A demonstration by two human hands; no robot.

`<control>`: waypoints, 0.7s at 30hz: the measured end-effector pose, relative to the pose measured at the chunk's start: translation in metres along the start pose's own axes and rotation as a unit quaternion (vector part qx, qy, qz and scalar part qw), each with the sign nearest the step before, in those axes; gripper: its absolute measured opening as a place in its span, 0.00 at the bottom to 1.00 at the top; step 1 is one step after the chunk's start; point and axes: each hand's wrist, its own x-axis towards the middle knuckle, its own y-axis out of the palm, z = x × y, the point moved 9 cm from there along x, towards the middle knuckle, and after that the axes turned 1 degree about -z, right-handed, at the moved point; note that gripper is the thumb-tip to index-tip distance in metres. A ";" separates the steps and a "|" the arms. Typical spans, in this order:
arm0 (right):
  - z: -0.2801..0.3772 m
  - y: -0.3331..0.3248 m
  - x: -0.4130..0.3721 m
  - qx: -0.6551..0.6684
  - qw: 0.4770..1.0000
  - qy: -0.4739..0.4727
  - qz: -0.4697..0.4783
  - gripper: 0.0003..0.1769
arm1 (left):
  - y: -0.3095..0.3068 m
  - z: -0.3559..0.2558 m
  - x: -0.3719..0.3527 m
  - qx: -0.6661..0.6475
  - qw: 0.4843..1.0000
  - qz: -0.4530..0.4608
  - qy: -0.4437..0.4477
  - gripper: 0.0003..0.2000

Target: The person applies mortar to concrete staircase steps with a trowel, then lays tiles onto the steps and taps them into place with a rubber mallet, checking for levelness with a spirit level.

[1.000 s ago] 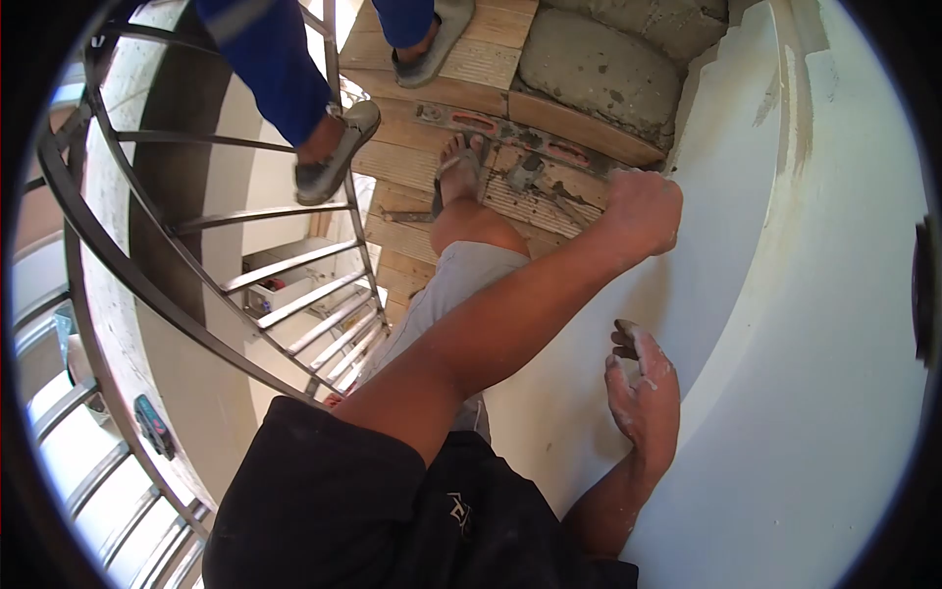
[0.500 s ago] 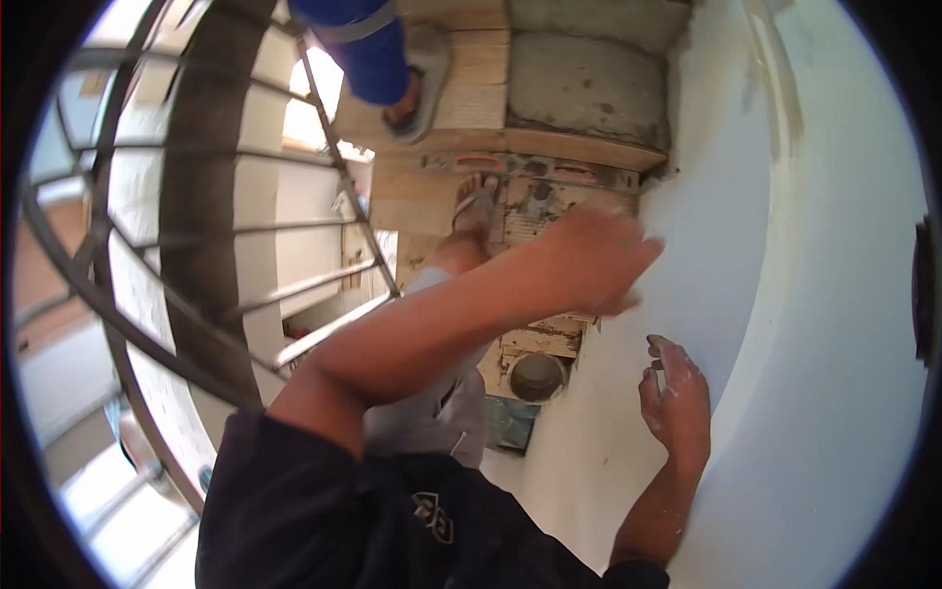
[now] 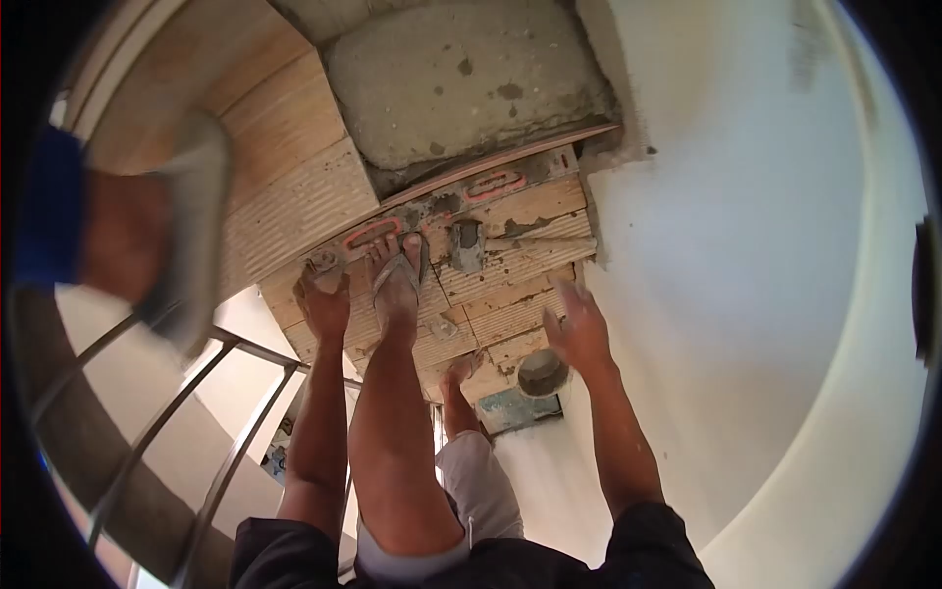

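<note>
My left hand (image 3: 324, 309) reaches down to the left side of the tiled step, beside my sandalled foot (image 3: 396, 285). Its fingers curl around a small greyish lump (image 3: 325, 261) whose kind I cannot make out. My right hand (image 3: 579, 329) hangs open with fingers apart, near the white wall and above the step's right side. A long spirit level (image 3: 437, 209) with red-rimmed openings lies across the step against the riser. Just in front of it stands a small mortar-smeared grey block (image 3: 468, 245). Below my right hand sits a round bucket (image 3: 542, 374) holding grey matter.
Another person's blurred foot in a sandal (image 3: 186, 231) is at the left, over wood-look tiles (image 3: 285, 187). Bare cement (image 3: 471, 83) covers the upper step. A metal railing (image 3: 211, 452) runs along the left, and a white wall (image 3: 726, 265) closes the right.
My left arm has swung from across my body down to the left of the step. My right hand has moved left, away from the wall. The view has turned, and the other person's foot appears nearer.
</note>
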 end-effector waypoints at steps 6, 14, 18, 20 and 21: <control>-0.058 0.104 0.130 0.260 0.944 0.188 -0.073 0.24 | 0.002 0.016 -0.002 -0.061 0.993 -0.091 0.036 0.46; -0.057 0.155 0.148 0.524 0.698 0.461 -0.159 0.23 | 0.001 0.019 0.002 -0.072 0.989 -0.125 0.019 0.47; -0.049 0.161 0.149 0.605 0.644 0.437 -0.167 0.22 | 0.005 0.021 0.000 -0.022 0.984 -0.169 0.058 0.44; -0.055 0.162 0.148 0.604 0.655 0.432 -0.142 0.22 | 0.003 0.022 0.003 -0.023 0.986 -0.157 0.045 0.44; -0.061 0.161 0.149 0.625 0.647 0.419 -0.122 0.23 | 0.004 0.021 0.002 -0.040 0.989 -0.136 0.041 0.44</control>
